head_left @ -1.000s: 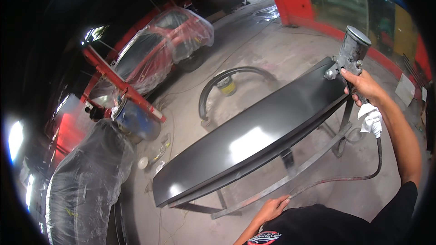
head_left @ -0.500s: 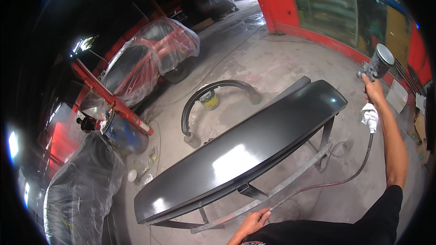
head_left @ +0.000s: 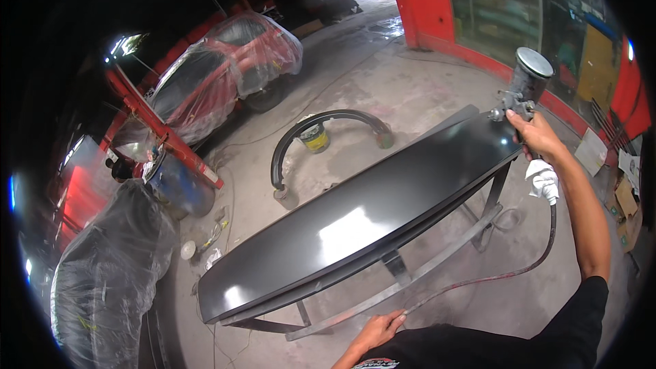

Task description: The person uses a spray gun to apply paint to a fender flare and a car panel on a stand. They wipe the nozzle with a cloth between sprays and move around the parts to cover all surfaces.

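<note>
My right hand (head_left: 536, 135) is wrapped round the grip of a spray gun (head_left: 514, 102) with a metal paint cup on top. The gun hangs over the right end of a long, glossy dark car panel (head_left: 403, 195), which rests on a metal stand (head_left: 437, 266). A white cloth (head_left: 543, 181) is bound below the grip, where a reddish air hose (head_left: 492, 277) leads off. Low in the view, near the stand's front bar, my left hand (head_left: 383, 331) is closed on the hose. Light reflects off the panel's top.
Behind the panel, a black curved trim piece (head_left: 328, 116) leans on a yellow-labelled can (head_left: 316, 138) and other supports. A red car (head_left: 239, 61) under plastic film stands further back left. Near left are a blue drum (head_left: 179, 184) and a plastic-draped object (head_left: 113, 273). Cables cross the floor.
My right hand has brought the spray gun leftward and slightly down, from beyond the panel's right end to over it. My left hand keeps hold of the hose.
</note>
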Tool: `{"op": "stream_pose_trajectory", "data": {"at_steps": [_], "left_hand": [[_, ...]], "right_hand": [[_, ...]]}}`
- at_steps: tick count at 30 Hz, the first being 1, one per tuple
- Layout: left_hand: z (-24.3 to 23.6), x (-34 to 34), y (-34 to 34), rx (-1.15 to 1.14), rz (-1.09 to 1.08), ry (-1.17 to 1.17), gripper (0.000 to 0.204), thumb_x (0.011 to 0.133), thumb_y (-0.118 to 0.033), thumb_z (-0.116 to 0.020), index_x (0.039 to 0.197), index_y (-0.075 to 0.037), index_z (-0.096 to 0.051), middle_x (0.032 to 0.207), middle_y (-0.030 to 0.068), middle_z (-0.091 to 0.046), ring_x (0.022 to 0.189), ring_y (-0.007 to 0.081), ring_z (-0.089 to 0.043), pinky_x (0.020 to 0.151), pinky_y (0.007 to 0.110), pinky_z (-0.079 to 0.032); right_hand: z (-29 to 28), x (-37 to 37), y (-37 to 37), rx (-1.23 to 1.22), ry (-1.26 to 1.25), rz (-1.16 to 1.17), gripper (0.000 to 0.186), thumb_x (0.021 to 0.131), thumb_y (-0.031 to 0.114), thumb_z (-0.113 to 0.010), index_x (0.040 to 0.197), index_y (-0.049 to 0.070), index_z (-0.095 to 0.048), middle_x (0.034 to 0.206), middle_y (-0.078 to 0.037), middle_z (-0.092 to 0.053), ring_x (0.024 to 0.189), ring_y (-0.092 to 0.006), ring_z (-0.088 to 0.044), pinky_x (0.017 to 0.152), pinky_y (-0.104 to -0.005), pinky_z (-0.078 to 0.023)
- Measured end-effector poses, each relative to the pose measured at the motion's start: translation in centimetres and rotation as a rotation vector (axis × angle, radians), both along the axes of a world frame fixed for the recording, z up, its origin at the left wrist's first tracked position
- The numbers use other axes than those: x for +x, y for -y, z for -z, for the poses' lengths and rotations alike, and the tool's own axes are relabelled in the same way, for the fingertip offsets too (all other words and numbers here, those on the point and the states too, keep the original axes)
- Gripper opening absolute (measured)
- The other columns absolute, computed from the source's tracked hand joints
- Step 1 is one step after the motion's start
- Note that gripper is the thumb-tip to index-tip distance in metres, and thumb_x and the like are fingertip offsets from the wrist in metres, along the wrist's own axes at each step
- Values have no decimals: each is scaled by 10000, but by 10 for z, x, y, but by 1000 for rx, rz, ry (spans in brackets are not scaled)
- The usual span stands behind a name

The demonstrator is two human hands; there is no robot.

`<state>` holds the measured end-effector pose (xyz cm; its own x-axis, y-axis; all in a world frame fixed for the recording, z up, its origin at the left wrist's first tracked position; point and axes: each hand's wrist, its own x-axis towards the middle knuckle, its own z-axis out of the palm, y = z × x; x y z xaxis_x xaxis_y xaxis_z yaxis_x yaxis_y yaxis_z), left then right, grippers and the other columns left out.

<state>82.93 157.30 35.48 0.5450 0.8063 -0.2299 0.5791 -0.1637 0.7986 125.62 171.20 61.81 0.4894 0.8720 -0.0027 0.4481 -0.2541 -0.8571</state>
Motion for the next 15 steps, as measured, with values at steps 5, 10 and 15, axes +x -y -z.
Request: {"op": "stream_pose_trajectory", "data": {"at_steps": [5, 10, 15], "left_hand": [[17, -92, 30, -10, -58, -10, 383, 958, -345, -498, 1199, -64, -598, 752, 204, -630, 700, 334, -637, 670, 394, -479], [28, -192, 71, 55, -186, 67, 382, 960, -334, -491, 1215, -68, -590, 763, 202, -635, 682, 315, -633, 672, 396, -481], [28, -270, 118, -50, -332, 77, 366, 964, -317, -486, 1204, -61, -592, 766, 188, -636, 657, 293, -621, 671, 372, -478]], "right_hand": [[-27, -138, 14, -32, 27, -159, 497, 889, 501, -558, 991, 17, -521, 706, -60, -523, 444, -120, -469, 351, -286, -379], [-32, -284, 18, -4, 53, -317, 528, 884, 531, -544, 992, 14, -536, 726, -65, -519, 483, -124, -486, 353, -283, -385], [-26, -430, 26, -41, 95, -542, 552, 877, 551, -537, 1006, 14, -546, 723, -65, -511, 485, -124, -486, 363, -284, -400]]}}
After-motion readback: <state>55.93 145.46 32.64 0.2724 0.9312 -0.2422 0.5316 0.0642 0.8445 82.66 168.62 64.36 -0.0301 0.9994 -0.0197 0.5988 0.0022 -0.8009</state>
